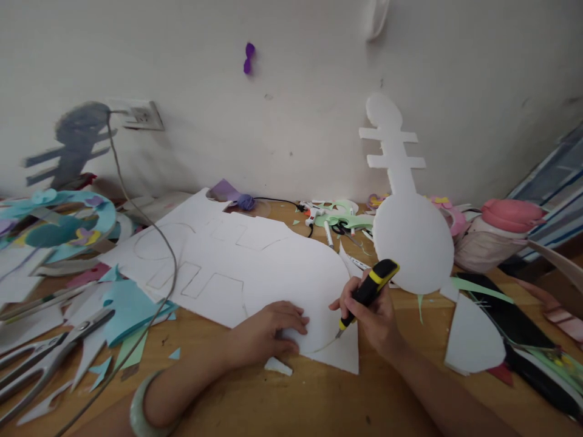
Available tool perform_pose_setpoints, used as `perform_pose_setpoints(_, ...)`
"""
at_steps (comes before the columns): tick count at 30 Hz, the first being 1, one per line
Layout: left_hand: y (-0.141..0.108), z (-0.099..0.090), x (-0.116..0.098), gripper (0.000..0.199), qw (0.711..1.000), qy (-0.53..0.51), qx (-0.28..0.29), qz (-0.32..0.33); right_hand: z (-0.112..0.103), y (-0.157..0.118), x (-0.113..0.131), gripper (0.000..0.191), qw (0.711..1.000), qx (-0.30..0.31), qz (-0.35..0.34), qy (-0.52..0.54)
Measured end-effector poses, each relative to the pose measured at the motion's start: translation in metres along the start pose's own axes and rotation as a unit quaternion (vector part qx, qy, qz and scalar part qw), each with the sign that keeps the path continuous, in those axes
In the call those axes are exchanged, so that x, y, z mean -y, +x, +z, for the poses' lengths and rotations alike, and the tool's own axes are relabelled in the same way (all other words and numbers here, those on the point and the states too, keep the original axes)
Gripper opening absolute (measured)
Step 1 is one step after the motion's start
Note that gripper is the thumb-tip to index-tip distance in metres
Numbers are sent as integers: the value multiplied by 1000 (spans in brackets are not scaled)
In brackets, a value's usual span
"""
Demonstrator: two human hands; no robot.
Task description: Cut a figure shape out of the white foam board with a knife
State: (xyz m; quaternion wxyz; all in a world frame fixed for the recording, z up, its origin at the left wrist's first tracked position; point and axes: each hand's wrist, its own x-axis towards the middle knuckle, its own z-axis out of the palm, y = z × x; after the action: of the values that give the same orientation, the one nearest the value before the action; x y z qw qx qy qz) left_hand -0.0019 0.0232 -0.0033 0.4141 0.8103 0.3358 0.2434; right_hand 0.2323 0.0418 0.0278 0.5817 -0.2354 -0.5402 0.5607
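Note:
A large white sheet [291, 273] with pencil outlines lies on the wooden table, its upper right edge curved. My left hand [273, 331] lies on the sheet near its lower edge, fingers spread and holding nothing. In my right hand [371, 312] is a black and yellow utility knife [371, 288], its tip touching the sheet near the pencil curve at the lower right. A small white scrap [278, 366] lies just below my left hand. Behind my right hand, a white lute-shaped cutout [414, 243] leans against the wall.
Scissors [59, 349], blue scraps [132, 309] and a cable [157, 227] are at the left. A glue gun [313, 215] and markers sit at the back. On the right are a pink bag [487, 243], a white cut piece [473, 337] and a dark phone-like slab [505, 309].

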Motion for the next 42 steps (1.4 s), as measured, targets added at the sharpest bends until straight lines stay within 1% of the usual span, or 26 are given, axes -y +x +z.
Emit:
perform_pose_setpoints(5,1,0,-3,33,1000,7,6,-7,4,-4,-4,27,1000,5,25,-10)
perform_pose_setpoints(9,1,-1,-3,34,1000,-1,5,-12,1,1,4,24,1000,-23,-1,21)
perform_pose_setpoints(11,1,-1,-3,35,1000,-2,6,-12,-1,5,10,26,998,-40,-13,36)
perform_pose_setpoints(14,1,0,-3,37,1000,-3,4,-8,-4,9,13,29,998,-51,-13,37)
perform_pose_setpoints(19,0,-1,-3,36,1000,-5,7,-7,-2,7,9,25,999,-29,-8,25)
perform_pose_setpoints(23,0,-1,-2,32,1000,-7,4,-13,-2,5,8,21,999,-25,-16,33)
perform_pose_setpoints(26,0,0,-1,33,1000,-5,1,-6,-3,6,9,22,999,-21,-18,36)
perform_pose_setpoints(32,0,0,-1,35,1000,4,4,6,-3,5,2,23,1000,-10,-5,26)
perform_pose_setpoints(35,0,0,0,33,1000,2,3,-1,-3,5,-3,24,1000,10,8,17)
perform_pose_setpoints(37,0,0,1,33,1000,-2,5,-8,-4,6,-2,23,999,13,16,27)
perform_pose_setpoints(42,0,0,2,31,1000,-4,4,-12,-12,14,10,26,996,-46,-4,72)
